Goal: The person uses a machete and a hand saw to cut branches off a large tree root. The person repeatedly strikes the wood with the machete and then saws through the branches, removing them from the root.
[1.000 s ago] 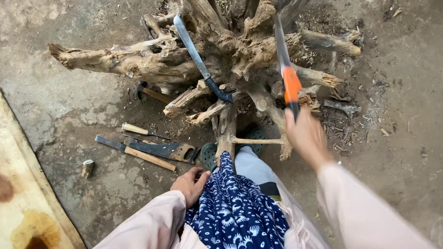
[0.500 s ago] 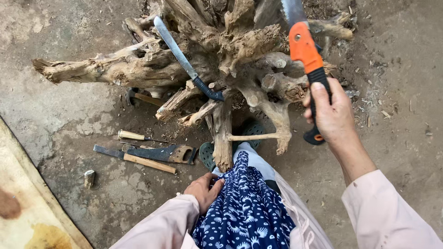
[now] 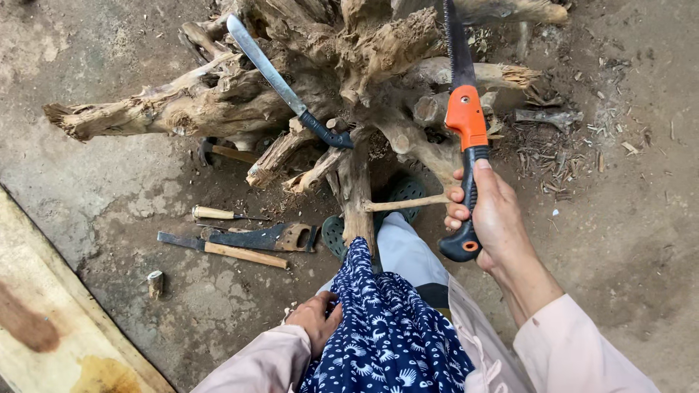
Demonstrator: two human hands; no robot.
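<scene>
My right hand (image 3: 495, 215) is clamped around the black grip of the orange-handled pruning saw (image 3: 464, 109), whose toothed blade points to twelve o'clock against the gnarled tree stump (image 3: 349, 65). My left hand (image 3: 314, 320) rests loosely curled on the blue patterned cloth (image 3: 386, 335) at six o'clock, gripping nothing. A machete (image 3: 284, 87) leans on the roots at eleven o'clock; chisels (image 3: 233, 244) lie on the ground at nine. I judge the blade could skid off the knotted wood toward my knee, since it sits close below.
</scene>
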